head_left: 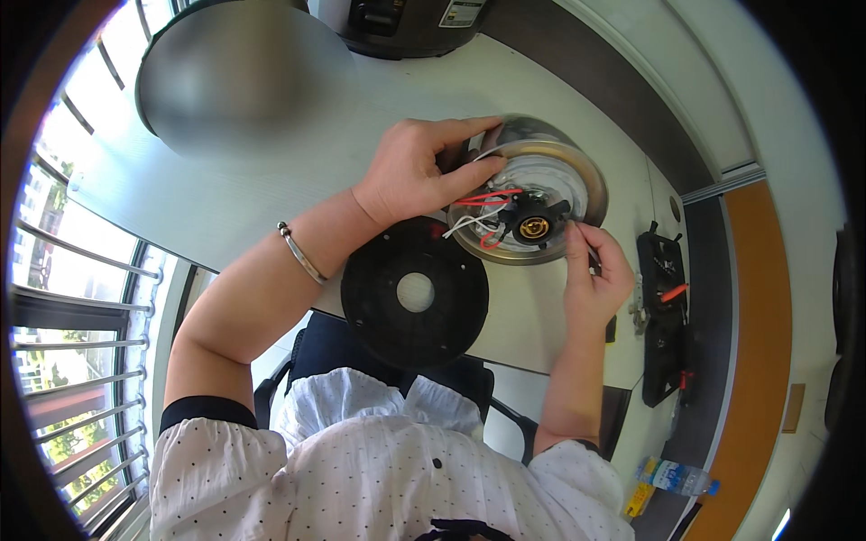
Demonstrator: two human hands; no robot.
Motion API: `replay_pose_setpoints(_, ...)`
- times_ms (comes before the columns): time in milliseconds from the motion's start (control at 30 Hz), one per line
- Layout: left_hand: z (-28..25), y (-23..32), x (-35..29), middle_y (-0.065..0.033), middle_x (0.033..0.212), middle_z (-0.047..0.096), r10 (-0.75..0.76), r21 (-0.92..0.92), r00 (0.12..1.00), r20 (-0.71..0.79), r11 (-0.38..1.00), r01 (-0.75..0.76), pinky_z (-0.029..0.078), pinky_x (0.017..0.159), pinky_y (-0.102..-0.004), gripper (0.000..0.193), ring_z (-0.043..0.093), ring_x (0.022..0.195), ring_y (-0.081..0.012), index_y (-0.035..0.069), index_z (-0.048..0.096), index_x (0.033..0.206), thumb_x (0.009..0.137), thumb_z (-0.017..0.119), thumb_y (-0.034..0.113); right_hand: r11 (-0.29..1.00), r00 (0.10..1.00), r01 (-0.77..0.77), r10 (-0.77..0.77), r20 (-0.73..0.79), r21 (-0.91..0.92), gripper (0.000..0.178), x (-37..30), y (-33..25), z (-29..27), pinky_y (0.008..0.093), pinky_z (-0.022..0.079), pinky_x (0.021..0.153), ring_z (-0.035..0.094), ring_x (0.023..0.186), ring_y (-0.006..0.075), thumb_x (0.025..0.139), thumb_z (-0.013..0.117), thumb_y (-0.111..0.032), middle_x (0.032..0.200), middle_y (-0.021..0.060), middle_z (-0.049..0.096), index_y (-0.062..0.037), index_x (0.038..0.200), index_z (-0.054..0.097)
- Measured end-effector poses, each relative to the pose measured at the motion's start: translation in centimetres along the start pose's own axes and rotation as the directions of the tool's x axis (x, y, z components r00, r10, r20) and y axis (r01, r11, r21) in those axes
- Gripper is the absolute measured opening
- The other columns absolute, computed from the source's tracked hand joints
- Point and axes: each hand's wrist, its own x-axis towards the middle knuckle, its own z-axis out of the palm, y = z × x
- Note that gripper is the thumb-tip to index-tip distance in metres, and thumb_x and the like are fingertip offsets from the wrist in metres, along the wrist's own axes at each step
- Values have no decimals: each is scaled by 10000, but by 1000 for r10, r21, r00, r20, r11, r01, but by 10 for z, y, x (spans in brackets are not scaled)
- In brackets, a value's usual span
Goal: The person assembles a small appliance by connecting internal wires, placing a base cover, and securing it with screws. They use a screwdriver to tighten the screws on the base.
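Observation:
A round metal shell [591,194] stands on the table ahead of me, its open side toward me. Inside are white crumpled-looking lining, red and white wires [469,221], and a black part [534,225] with a gold-coloured round centre. My left hand [424,167] grips the shell's upper left rim, thumb and forefinger stretched along it. With my right hand [595,261] I pinch at the right side of the black part; a dark bit shows between the fingers, too small to name. A black disc-shaped cover [370,279] with a round central hole lies at the table's near edge, below my left wrist.
A large metal pot [244,72], partly blurred, stands far left, and a dark cooker [401,22] at the back. On the right lie an open black tool case [663,261] with red-handled tools and a water bottle [677,478]. A barred window [81,361] runs along the left.

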Motion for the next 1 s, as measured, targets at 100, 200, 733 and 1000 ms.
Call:
replay_pose_setpoints(100, -5, 5, -1, 20, 539, 410, -12, 49, 998, 57, 999, 9, 279, 458, -230, 394, 330, 519, -36, 1, 595, 1170, 815, 655, 160, 999, 1000, -31, 31, 4, 7, 87, -1, 0, 0, 182, 398, 526, 512, 591, 56, 805, 693, -54, 698, 29, 610, 20, 828, 652)
replay_pose_setpoints(200, -4, 6, -2, 10, 530, 390, 2, 74, 999, 37, 997, -5, 273, 448, -239, 391, 320, 504, -41, 5, 603, 1160, 807, 663, 161, 998, 998, -63, 62, 11, 24, 96, -2, 0, 0, 177, 413, 555, 524, 621, 50, 804, 699, -54, 725, 21, 623, 22, 844, 656)
replay_pose_setpoints(733, 2, 12, -4, -71, 472, 431, 106, 153, 994, -39, 983, -99, 286, 411, -282, 419, 351, 394, -110, 37, 612, 1154, 777, 675, 209, 975, 981, -192, 194, -10, 109, 108, 1, 7, -3, 157, 423, 578, 534, 644, 33, 800, 709, -59, 742, -2, 618, 18, 857, 660)
replay_pose_setpoints(1000, -1, 16, -5, -92, 502, 472, 180, 221, 984, -1, 959, -175, 329, 430, -304, 481, 402, 396, -185, 28, 592, 1174, 728, 677, 188, 936, 955, -298, 294, 51, 186, 115, 6, 9, -6, 160, 430, 601, 541, 669, 40, 802, 710, -54, 765, 2, 623, 23, 868, 655)
